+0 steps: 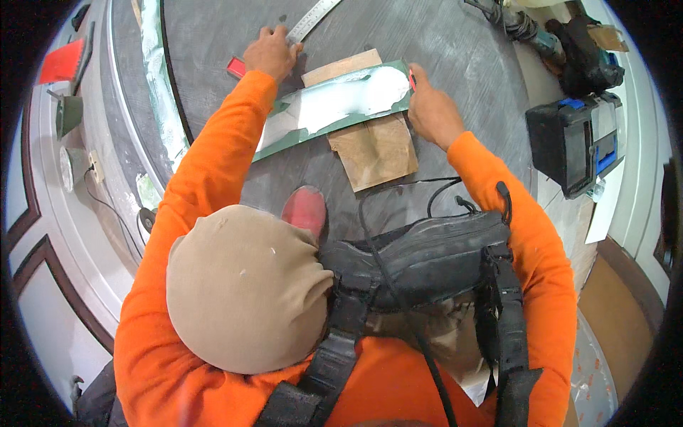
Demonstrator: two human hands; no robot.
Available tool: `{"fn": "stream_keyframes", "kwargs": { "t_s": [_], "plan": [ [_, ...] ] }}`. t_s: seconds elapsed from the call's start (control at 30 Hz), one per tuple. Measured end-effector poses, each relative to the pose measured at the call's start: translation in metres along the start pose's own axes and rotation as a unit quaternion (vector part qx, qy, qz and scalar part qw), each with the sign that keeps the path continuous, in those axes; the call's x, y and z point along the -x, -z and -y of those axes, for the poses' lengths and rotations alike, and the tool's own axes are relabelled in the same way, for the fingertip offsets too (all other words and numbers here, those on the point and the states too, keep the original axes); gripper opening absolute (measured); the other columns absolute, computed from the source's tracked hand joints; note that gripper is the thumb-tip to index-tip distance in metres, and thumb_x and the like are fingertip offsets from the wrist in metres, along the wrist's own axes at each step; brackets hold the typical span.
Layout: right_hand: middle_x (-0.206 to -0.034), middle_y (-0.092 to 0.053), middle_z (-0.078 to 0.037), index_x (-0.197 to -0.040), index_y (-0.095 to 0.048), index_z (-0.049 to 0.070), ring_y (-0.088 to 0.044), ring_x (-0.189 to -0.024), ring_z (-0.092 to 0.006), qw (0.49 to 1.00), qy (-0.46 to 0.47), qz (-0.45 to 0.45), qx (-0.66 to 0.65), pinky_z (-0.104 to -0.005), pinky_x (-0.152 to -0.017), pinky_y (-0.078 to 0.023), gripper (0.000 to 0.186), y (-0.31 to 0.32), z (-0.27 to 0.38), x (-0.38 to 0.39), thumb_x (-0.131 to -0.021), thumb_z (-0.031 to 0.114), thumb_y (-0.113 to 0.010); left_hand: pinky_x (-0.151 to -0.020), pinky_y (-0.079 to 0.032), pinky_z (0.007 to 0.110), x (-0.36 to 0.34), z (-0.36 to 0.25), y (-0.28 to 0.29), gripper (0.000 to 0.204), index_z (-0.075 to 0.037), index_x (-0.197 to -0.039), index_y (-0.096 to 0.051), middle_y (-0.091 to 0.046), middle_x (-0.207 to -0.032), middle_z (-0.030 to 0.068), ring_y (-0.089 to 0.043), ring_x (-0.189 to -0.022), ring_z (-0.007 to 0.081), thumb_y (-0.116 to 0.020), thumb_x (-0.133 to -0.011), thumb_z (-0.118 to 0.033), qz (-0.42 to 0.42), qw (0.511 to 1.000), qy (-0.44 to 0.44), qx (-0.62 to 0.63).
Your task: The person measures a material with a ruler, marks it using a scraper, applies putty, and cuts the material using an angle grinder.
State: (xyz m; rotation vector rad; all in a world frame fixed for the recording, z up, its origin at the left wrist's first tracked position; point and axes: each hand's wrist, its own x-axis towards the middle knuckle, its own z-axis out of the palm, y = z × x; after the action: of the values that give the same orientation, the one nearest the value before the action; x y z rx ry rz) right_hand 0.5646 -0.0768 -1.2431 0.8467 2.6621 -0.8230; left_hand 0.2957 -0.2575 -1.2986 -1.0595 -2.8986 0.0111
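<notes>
My left hand (272,53) is closed over the near end of a metal ruler (313,20), beyond the far edge of the board. A red piece (236,67) shows beside its wrist; whether it belongs to the ruler is hidden. A long green board strip (327,104), its top coated with white, lies tilted across two wooden blocks. My right hand (434,108) is at the strip's right end, fingers curled round a small red thing (413,80) that is mostly covered. One wood block (377,153) sticks out on the near side, another (343,67) on the far side.
Another white-coated green strip (158,78) runs along the left. At right are a black toolbox (565,146) and a corded power tool (544,43). A red shoe (304,208) stands on the grey floor. A black waist bag (420,256) hangs at my front, and a cable (114,206) trails at left.
</notes>
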Motion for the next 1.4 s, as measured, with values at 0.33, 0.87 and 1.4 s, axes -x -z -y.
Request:
{"fn": "stream_keyframes", "kwargs": {
  "t_s": [0.33, 0.87, 1.4],
  "plan": [
    [-0.085, -0.066, -0.032, -0.146, -0.030, 0.009, -0.065, -0.080, -0.0504, 1.000, -0.003, 0.012, 0.013, -0.0582, -0.073, -0.050, 0.057, 0.005, -0.002, -0.006, -0.092, 0.009, -0.049, -0.070, -0.054, 0.039, -0.007, -0.048, 0.018, 0.036, -0.006, -0.099, -0.077, -0.074, -0.083, 0.0131, -0.070, -0.075, 0.0263, -0.069, -0.087, -0.039, 0.301, 0.926, -0.138, 0.180],
    [-0.081, -0.065, -0.024, -0.148, -0.031, 0.010, -0.066, -0.065, -0.0350, 0.992, -0.048, 0.090, -0.075, -0.0478, -0.056, -0.053, 0.061, 0.026, 0.002, -0.023, -0.090, 0.006, -0.047, -0.078, -0.054, 0.034, -0.023, -0.047, 0.006, 0.033, -0.008, -0.103, -0.079, -0.076, -0.094, 0.0100, -0.070, -0.084, 0.0224, -0.073, -0.085, -0.036, 0.399, 0.876, -0.124, 0.240],
    [-0.112, -0.065, -0.024, -0.128, -0.049, 0.013, -0.063, -0.103, -0.0444, 0.983, -0.177, -0.049, 0.002, -0.0509, -0.086, -0.049, 0.045, 0.028, -0.176, 0.170, -0.086, 0.018, -0.064, -0.096, -0.049, 0.041, 0.007, -0.007, 0.008, 0.061, -0.003, -0.123, -0.062, -0.068, -0.113, 0.0185, -0.064, -0.112, 0.0338, -0.074, -0.084, -0.049, 0.096, 0.993, -0.007, 0.062]
  ]
}}
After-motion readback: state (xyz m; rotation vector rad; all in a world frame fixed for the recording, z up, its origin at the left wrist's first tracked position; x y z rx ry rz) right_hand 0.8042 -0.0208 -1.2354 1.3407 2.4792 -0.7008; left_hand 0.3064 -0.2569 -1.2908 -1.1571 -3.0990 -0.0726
